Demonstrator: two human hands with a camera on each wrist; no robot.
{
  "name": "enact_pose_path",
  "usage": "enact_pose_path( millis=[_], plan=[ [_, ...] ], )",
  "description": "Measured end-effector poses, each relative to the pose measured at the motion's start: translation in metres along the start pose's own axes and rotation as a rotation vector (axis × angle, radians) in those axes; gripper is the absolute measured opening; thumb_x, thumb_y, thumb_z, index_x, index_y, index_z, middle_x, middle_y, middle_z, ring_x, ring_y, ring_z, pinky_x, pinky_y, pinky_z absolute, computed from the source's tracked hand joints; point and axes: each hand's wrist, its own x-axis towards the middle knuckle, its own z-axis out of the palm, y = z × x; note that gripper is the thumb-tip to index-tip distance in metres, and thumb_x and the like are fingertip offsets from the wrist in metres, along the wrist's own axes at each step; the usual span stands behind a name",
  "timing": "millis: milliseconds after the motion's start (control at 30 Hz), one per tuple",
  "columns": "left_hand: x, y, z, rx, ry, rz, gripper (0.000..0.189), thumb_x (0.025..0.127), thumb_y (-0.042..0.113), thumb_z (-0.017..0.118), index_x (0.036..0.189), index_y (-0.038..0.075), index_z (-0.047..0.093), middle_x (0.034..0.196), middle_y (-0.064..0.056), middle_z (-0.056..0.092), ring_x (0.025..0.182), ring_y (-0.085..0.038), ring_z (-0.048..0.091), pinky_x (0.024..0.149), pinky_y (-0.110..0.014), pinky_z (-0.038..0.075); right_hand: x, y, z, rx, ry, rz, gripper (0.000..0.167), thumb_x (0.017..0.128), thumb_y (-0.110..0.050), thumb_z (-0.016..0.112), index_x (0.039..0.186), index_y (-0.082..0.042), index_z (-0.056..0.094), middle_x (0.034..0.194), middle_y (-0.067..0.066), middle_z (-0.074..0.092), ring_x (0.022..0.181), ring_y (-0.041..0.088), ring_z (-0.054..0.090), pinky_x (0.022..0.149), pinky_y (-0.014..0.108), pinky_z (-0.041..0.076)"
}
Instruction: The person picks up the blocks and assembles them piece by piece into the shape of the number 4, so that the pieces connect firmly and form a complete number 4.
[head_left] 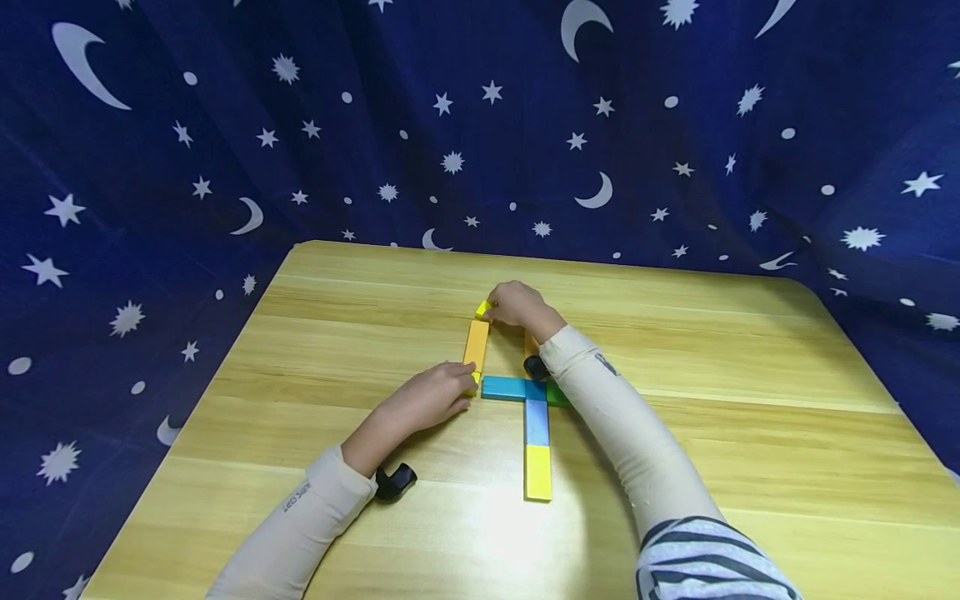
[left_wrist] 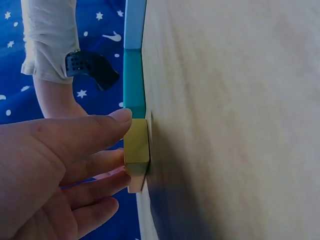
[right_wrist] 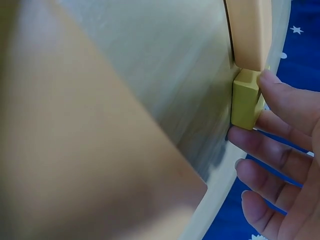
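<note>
My left hand (head_left: 431,396) pinches a small yellow block (left_wrist: 136,142) between thumb and fingers, low on the table. That block stands at the near end of an upright-lying orange block (head_left: 476,344), beside a teal block (head_left: 502,388). At the orange block's far end, my right hand (head_left: 520,305) holds another small yellow block (right_wrist: 245,102), thumb on one side and fingers on the other. In the right wrist view this yellow block sits close against the orange block's end. Part of each yellow block is covered by fingers in the head view.
Right of the teal block come a blue block (head_left: 536,390) and a green block (head_left: 557,395), partly behind my right forearm. A light blue block (head_left: 537,422) and a yellow block (head_left: 537,473) run toward me. Another orange block (head_left: 530,343) is mostly hidden by the right wrist.
</note>
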Motion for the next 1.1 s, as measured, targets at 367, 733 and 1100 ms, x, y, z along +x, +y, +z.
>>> enact_pose_path(
  millis=[367,733,1100],
  plan=[
    [-0.0004,0.0001,0.0004,-0.010,-0.011,-0.011,0.013,0.086,0.017,0.063,0.095,0.008,0.066,0.129,-0.016,0.053,0.122,-0.027,0.049,0.104,-0.040,0.036,0.0010,0.0009,-0.0005,0.048,-0.008,0.024,0.040,0.088,-0.028,0.060,0.123,-0.009,0.057,0.125,0.009,0.058,0.112,0.025,0.055,0.095,0.039,0.044],
    [0.0006,-0.0006,0.0029,0.009,0.003,0.000,0.012,0.085,0.017,0.064,0.093,0.008,0.065,0.128,-0.016,0.054,0.120,-0.027,0.050,0.103,-0.041,0.038,0.0016,-0.0019,0.0013,0.055,-0.020,-0.024,0.032,0.090,-0.024,0.057,0.119,-0.011,0.061,0.122,0.007,0.060,0.114,0.025,0.054,0.097,0.039,0.043],
    [0.0005,0.0001,0.0026,0.004,0.011,-0.006,0.012,0.085,0.016,0.064,0.093,0.007,0.065,0.128,-0.016,0.054,0.120,-0.028,0.050,0.102,-0.045,0.038,0.0023,-0.0052,0.0016,0.045,-0.013,-0.026,0.031,0.090,-0.023,0.057,0.118,-0.009,0.062,0.122,0.008,0.060,0.115,0.026,0.053,0.098,0.039,0.042]
  ],
)
